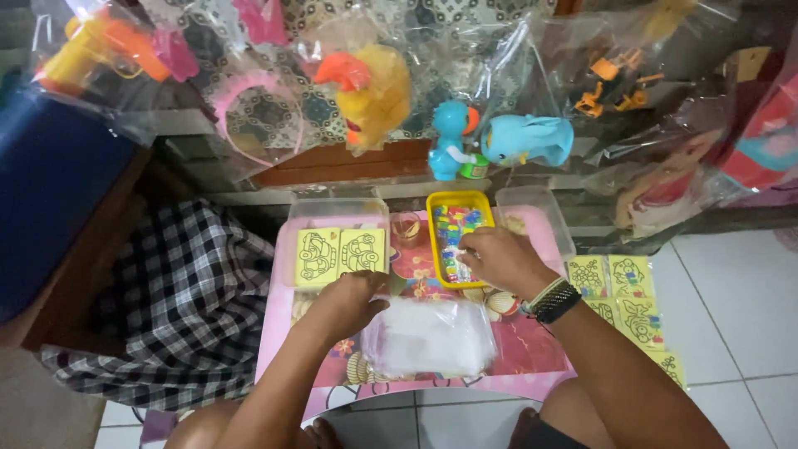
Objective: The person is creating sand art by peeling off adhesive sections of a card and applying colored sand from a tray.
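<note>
A small pink table (283, 333) stands in front of me. My left hand (349, 301) rests at the top edge of a stack of clear plastic bags (428, 337) lying on the table's near side. My right hand (499, 256), with dark bracelets on the wrist, reaches into a yellow tray (457, 200) filled with small colourful packets. Its fingers are bent over the packets; what they hold is hidden. Two yellow picture cards (339, 254) with black line drawings lie at the table's left. A small clear cup (406, 227) stands between the cards and the tray.
Clear plastic tubs (532, 208) stand behind the table. More yellow picture cards (623, 295) lie on the white tiled floor at the right. A checked cloth (183, 299) covers a seat at the left. Bagged toys (374, 91) and blue figures (499, 141) hang and stand behind.
</note>
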